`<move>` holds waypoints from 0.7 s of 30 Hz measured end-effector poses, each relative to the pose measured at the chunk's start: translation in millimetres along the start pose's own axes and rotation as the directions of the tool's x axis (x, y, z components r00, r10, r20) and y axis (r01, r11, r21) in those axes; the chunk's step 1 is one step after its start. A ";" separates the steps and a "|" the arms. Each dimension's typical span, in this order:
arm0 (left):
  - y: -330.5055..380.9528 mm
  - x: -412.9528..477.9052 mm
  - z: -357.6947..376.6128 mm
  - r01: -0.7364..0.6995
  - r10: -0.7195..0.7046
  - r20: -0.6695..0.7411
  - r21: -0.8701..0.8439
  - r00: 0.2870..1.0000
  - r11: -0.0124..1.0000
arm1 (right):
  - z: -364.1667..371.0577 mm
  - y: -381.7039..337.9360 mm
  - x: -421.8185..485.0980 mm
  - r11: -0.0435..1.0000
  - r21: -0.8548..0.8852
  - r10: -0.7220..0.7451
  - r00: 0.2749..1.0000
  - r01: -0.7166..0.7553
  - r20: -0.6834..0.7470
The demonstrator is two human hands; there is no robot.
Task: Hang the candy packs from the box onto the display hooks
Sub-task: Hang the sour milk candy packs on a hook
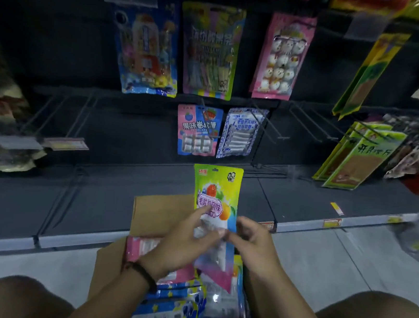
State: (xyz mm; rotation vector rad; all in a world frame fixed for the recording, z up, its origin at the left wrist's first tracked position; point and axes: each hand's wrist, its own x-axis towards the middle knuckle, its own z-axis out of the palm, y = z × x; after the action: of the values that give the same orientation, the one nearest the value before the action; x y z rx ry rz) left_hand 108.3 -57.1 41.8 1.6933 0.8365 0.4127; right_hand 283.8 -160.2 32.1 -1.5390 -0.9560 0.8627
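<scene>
Pack [216, 194]: upright above the open box [159, 215], long axis vertical, hang hole at top.
Left hand [184, 242]: pinching the pack's lower half.
Right hand [252, 242]: gripping its right edge.
Hooks [268, 128]: bare, ahead and above, slightly right; right hand nearer.

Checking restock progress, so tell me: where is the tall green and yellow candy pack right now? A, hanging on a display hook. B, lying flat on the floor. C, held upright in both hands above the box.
C: both the left hand and right hand grip the green and yellow candy pack upright over the open cardboard box.
</scene>
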 end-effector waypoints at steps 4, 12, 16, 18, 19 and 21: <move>7.6 -11.3 7.4 -0.069 0.059 -0.057 -0.216 0.997 0.974 | 22.5 -15.6 -22.2 0.986 -0.075 -0.147 0.988 0.150 0.040; 21.4 -12.0 -29.4 -0.116 0.050 -0.260 -0.244 0.964 0.963 | 11.2 -42.3 -9.8 0.920 -0.341 -0.232 0.970 0.193 -0.075; 31.5 -10.1 -45.2 -0.118 0.021 -0.255 -0.370 0.967 0.921 | -5.7 -72.6 10.1 0.939 -0.260 -0.216 0.974 0.226 0.068; 40.5 -7.8 -50.4 -0.168 0.043 -0.298 -0.408 0.954 0.897 | -12.5 -89.6 16.3 0.944 -0.223 -0.204 0.960 0.245 0.194; 45.7 -6.9 -53.0 -0.199 0.056 -0.326 -0.424 0.944 0.884 | -16.1 -96.1 18.8 0.952 -0.193 -0.194 0.954 0.239 0.227; 57.9 -5.2 -57.2 -0.252 0.078 -0.366 -0.457 0.927 0.853 | -21.2 -103.4 23.1 0.972 -0.101 -0.185 0.952 0.214 0.242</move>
State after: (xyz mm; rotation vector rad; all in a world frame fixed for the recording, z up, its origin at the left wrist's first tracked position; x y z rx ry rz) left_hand 85.3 -27.0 114.0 1.2247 0.7409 0.9770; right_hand 299.0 -137.5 136.7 -1.4367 -1.3349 0.8619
